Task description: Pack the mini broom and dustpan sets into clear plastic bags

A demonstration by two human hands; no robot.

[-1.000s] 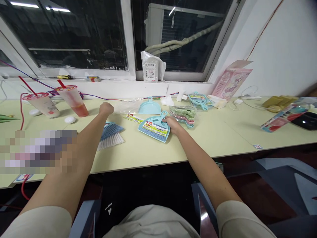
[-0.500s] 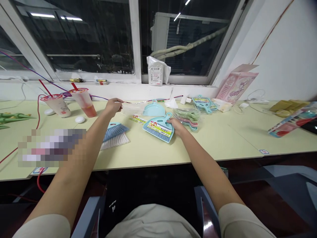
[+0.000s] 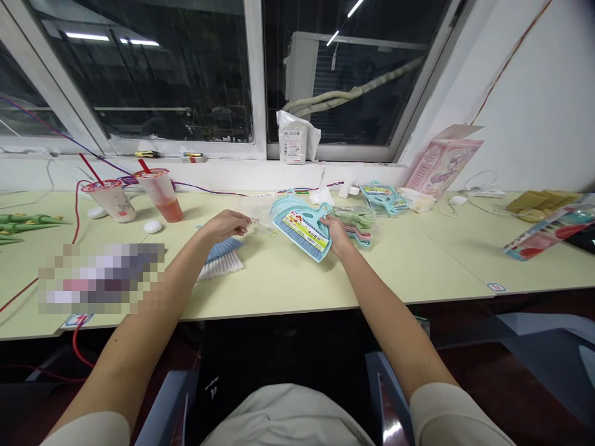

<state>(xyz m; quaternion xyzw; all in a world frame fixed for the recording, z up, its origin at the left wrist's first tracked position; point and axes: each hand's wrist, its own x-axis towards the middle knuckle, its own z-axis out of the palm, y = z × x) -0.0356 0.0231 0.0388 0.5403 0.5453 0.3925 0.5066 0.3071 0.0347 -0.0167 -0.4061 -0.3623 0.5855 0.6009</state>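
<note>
My right hand is closed on a light-blue mini dustpan, which is tilted above the table. A blue-bristled brush and a yellow printed label card lie in its pan. Behind it is a second light-blue dustpan, partly covered. My left hand has its fingertips pinched together beside a small clear, yellowish bit; what they hold cannot be made out. Under my left wrist lie blue bristles and white bristles of brushes. A clear plastic bag lies behind the left hand.
Bagged green and pink dustpans and blue ones lie to the right. Two drink cups, a white round object and a blurred patch are at left. A pink box stands by the wall.
My left hand has drawn back toward me and slightly right, away from the plastic bag. The dustpan in my right hand has been raised and turned. The label strip on the table is no longer plainly seen.
</note>
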